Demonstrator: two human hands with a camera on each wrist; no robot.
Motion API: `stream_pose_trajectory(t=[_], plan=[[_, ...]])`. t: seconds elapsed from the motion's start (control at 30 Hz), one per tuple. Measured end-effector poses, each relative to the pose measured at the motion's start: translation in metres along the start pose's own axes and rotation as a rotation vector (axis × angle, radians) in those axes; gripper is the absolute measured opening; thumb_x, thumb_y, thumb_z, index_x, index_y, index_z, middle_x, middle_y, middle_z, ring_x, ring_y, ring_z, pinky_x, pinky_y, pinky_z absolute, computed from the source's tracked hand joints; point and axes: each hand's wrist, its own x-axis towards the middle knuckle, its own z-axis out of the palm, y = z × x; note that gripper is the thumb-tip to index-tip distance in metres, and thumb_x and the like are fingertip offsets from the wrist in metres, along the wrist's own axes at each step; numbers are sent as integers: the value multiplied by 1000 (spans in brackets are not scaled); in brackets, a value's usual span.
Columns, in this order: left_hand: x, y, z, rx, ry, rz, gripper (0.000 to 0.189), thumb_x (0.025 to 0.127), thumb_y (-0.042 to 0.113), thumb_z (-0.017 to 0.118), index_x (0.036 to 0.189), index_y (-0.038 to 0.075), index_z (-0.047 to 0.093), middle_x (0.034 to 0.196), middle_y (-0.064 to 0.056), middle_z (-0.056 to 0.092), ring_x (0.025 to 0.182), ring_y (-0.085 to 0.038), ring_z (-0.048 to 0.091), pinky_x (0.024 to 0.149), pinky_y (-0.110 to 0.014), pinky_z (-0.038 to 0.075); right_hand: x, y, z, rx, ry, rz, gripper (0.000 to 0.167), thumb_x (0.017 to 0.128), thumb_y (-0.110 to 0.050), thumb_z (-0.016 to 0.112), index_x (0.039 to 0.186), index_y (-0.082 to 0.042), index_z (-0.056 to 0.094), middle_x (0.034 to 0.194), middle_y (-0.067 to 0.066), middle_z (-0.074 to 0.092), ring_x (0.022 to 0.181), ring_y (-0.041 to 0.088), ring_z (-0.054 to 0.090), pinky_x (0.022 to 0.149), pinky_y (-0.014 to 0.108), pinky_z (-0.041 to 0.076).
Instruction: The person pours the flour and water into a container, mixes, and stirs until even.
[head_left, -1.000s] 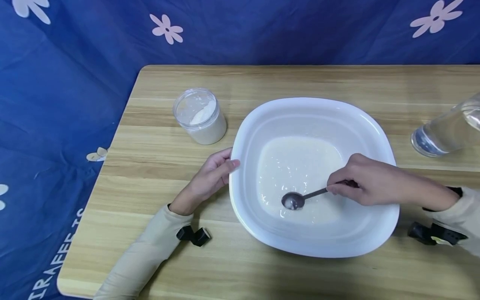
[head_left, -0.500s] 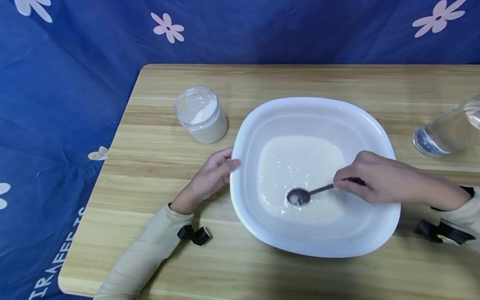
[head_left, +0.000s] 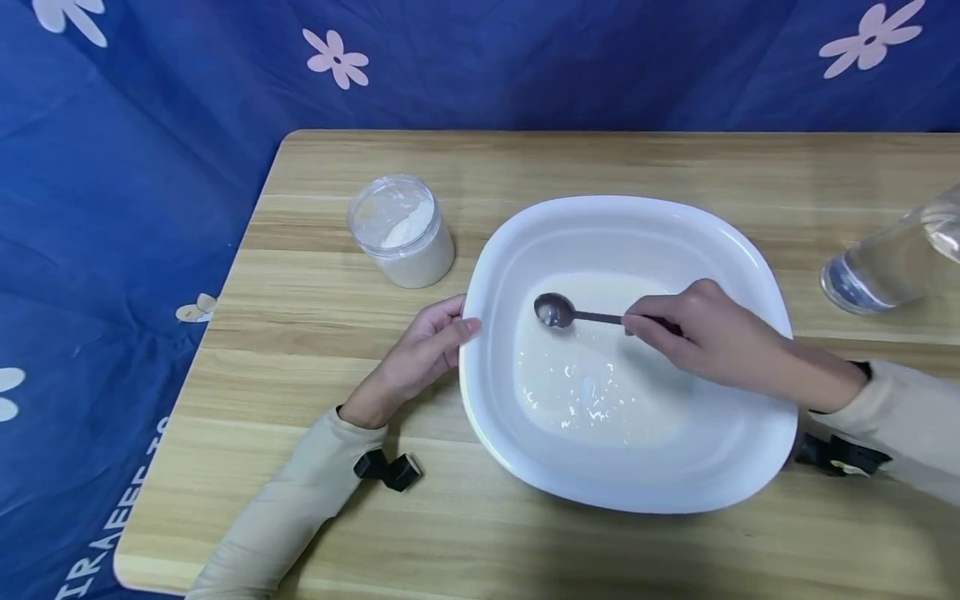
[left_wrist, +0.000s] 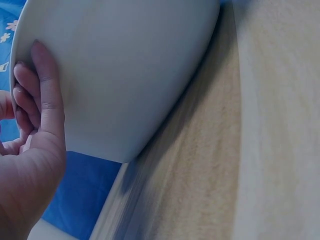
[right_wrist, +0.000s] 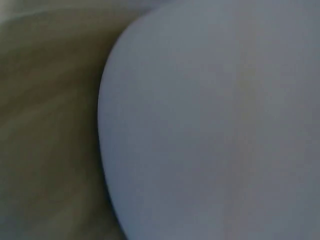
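Observation:
A white oval basin [head_left: 630, 492] stands on the wooden table with a whitish, glossy liquid [head_left: 600, 358] in its bottom. My left hand [head_left: 420, 350] grips the basin's left rim, thumb on top. In the left wrist view, the fingers [left_wrist: 50, 95] lie against the basin's outer wall. Over the liquid, my right hand [head_left: 697, 333] pinches the handle of a dark metal spoon [head_left: 555, 311]. The spoon's bowl points left, near the far left of the liquid; whether it touches the surface I cannot tell. The right wrist view holds only the basin's blurred outer side [right_wrist: 200, 125].
Left of the basin, a clear open jar [head_left: 408, 237] holds white powder. A tall clear glass vessel [head_left: 885, 258] with clear liquid stands at the right edge of view. The wooden table [head_left: 285, 400] ends at a blue flowered cloth [head_left: 525, 67] behind and on the left.
The right hand has carried the spoon away from me and leftward, from the near part of the liquid to its far left. The left hand stays on the rim.

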Motion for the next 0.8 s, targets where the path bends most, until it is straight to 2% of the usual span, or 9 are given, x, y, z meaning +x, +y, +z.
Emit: stream_pose_trajectory(t=[0.1, 0.2, 0.37, 0.5, 0.6, 0.7, 0.8], plan=[[-1, 0, 1, -3, -2, -12, 46, 95, 3, 40, 128, -26, 31, 101, -11, 67, 85, -19, 68, 73, -31, 61, 5, -1, 11, 46, -3, 82, 13, 94, -8, 60, 89, -13, 71, 55, -18, 33, 45, -3, 29, 39, 16, 28], [-1, -1, 2, 0, -3, -14, 46, 94, 4, 41, 128, -26, 32, 102, -11, 67, 86, -19, 68, 73, -32, 61, 7, 1, 16, 51, 22, 113, 14, 95, -9, 59, 87, -12, 71, 55, -17, 33, 45, -2, 29, 40, 16, 28], [-2, -1, 1, 9, -4, -6, 45, 95, 4, 40, 128, -26, 32, 102, -10, 68, 86, -19, 68, 73, -33, 61, 9, 4, 17, 14, 127, 51, 12, 92, -4, 62, 87, -11, 70, 57, -16, 36, 47, -2, 30, 41, 14, 27], [-3, -1, -1, 11, 3, 7, 46, 95, 3, 40, 129, -27, 30, 102, -11, 67, 86, -19, 68, 72, -33, 61, 13, 6, 19, -4, 126, 45, 12, 92, -4, 62, 88, -10, 71, 58, -14, 38, 47, -1, 31, 42, 15, 29], [-4, 0, -2, 8, 7, 15, 46, 95, 3, 40, 128, -27, 31, 101, -10, 67, 85, -18, 68, 72, -32, 61, 15, 8, 20, -69, 103, 57, 14, 93, -3, 60, 86, -8, 71, 56, -14, 38, 46, -3, 31, 41, 16, 30], [-3, 0, -2, 2, 4, 13, 44, 95, 4, 40, 126, -27, 33, 99, -11, 67, 84, -18, 68, 71, -32, 61, 15, 9, 21, -166, 146, 44, 21, 90, 0, 55, 75, -8, 67, 51, -13, 35, 43, -3, 28, 38, 16, 28], [-3, -1, -3, -4, 1, 9, 42, 95, 3, 40, 125, -27, 34, 98, -11, 67, 84, -18, 68, 71, -32, 61, 15, 10, 21, -191, 197, 24, 22, 87, 2, 54, 71, -8, 65, 49, -13, 36, 42, -4, 27, 37, 16, 27]])
